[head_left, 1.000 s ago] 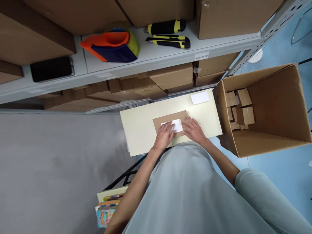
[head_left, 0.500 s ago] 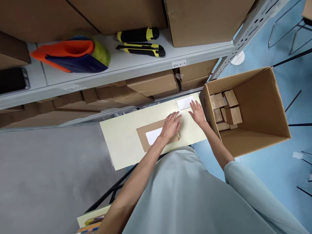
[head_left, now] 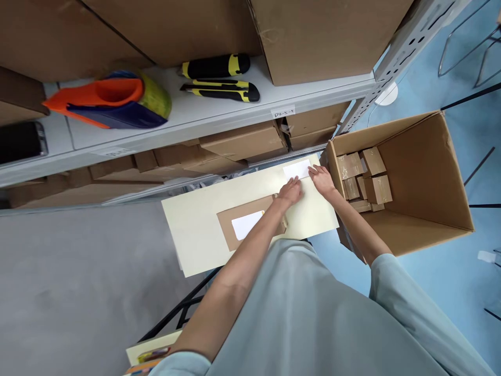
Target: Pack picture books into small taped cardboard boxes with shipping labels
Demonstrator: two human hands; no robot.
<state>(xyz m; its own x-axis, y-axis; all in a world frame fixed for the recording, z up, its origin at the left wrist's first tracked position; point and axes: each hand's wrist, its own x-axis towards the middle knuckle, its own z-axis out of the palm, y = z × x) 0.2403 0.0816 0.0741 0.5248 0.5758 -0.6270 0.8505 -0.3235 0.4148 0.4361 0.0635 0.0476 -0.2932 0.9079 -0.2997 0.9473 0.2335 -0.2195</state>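
The left hand (head_left: 290, 192) has its fingers part-curled at the near edge of a white label (head_left: 296, 169), while the right hand (head_left: 321, 180), loosely bent, puts its fingertips to the label's right edge; whether either hand grips it cannot be made out. Nearest at the left, colourful items (head_left: 151, 356) are cut off by the frame and partly covered by the arm. On the pale worktop (head_left: 195, 224), a flat brown carton (head_left: 227, 230) bears a white sticker (head_left: 245, 225), and the left forearm hides part of both. The white label lies farther off, near the worktop's far right corner: flat, rectangular, its near right corner covered by fingers. Right of the worktop, a large open box (head_left: 425, 162) holds small boxes (head_left: 378, 189), its near wall hiding some. Beyond, a shelf (head_left: 219, 116) carries cutters (head_left: 223, 90) and a dark phone (head_left: 19, 140), cut off at left.
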